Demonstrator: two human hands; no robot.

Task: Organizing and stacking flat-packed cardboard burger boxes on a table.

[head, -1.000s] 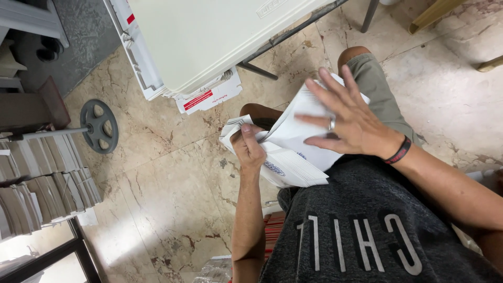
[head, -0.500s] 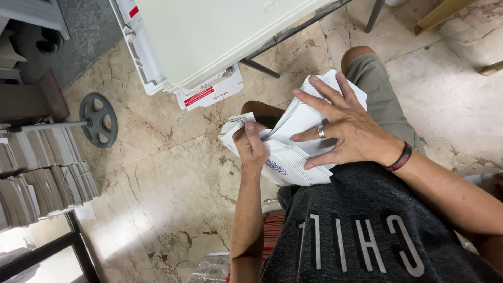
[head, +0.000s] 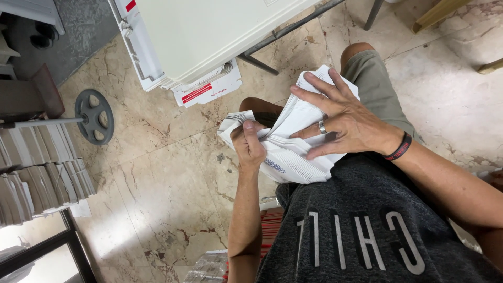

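White envelopes (head: 293,152) lie bunched over your lap: left hand (head: 250,149) fingers clamped on the near-left end, right hand (head: 346,123) spread flat on top; stack uneven, squaring unfinished.

The thick stack of white paper envelopes (head: 296,141) sits on the person's lap. The left hand (head: 249,147) is on its left side, and the right hand (head: 348,123) lies on top. The flat white cardboard boxes (head: 207,89) lie on the floor, far behind.

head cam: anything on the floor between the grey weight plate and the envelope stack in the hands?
Nothing: in the head view, only bare marble floor separates the weight plate from the envelope stack.
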